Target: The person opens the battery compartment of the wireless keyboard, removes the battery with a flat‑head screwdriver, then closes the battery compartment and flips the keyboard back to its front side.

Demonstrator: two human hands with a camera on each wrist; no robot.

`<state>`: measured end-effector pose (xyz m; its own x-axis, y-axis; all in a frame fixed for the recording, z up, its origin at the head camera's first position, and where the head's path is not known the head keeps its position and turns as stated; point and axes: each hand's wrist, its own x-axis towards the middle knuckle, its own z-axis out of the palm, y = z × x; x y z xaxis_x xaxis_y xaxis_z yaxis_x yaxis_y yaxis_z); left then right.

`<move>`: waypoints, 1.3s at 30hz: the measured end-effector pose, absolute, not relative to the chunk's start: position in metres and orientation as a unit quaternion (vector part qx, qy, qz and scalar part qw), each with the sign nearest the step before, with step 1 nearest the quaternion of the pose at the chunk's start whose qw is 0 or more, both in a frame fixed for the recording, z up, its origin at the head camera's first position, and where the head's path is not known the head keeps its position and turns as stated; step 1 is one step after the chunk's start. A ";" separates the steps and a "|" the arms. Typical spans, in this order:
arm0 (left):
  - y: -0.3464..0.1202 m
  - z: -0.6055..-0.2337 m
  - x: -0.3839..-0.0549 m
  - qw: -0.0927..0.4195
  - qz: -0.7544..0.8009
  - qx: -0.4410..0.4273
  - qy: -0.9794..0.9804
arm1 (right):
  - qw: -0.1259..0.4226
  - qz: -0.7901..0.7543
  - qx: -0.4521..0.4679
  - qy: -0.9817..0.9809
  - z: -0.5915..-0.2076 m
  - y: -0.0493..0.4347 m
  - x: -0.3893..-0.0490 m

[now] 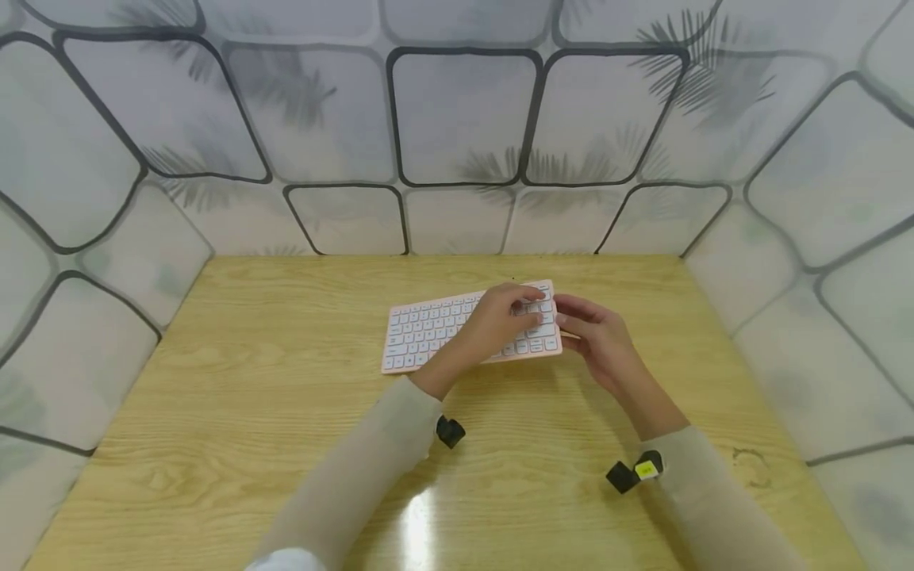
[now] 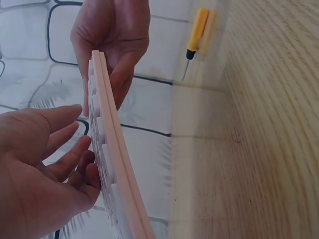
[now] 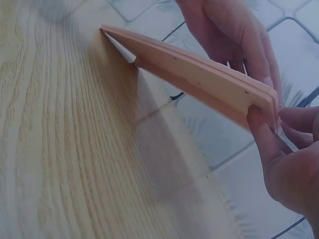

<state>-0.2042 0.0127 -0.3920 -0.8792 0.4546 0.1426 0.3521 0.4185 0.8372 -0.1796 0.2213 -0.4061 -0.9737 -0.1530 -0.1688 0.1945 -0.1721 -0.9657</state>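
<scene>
A white-keyed keyboard (image 1: 428, 329) with a pale pink frame is tilted, its right end raised off the table. At that raised end my right hand (image 1: 607, 341) grips the short edge. In the right wrist view a fingertip of the right hand (image 3: 291, 167) presses on the pink underside (image 3: 199, 79), with other fingers at the edge. My left hand (image 1: 493, 321) lies over the keys near the same end. Seen from the left wrist, the left hand (image 2: 45, 164) has its fingers loosely bent, fingertips at the key side of the keyboard (image 2: 117, 149).
A screwdriver (image 2: 198, 32) with a yellow handle lies on the table in the left wrist view; in the head view it is hidden. The wood-grain table (image 1: 250, 412) meets patterned walls (image 1: 464, 119) at the back and both sides.
</scene>
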 end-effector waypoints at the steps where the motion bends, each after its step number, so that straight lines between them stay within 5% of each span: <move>1: 0.013 -0.391 -0.205 0.055 0.486 0.240 0.839 | 0.114 -0.769 0.014 0.629 -0.405 0.221 -0.179; 16: 0.005 -0.382 -0.208 0.039 0.518 0.234 0.822 | 0.086 -0.819 -0.030 0.567 -0.385 0.211 -0.174; 39: -0.023 -0.340 -0.196 0.000 0.669 0.219 0.710 | 0.060 -0.746 -0.119 0.652 -0.301 0.168 -0.174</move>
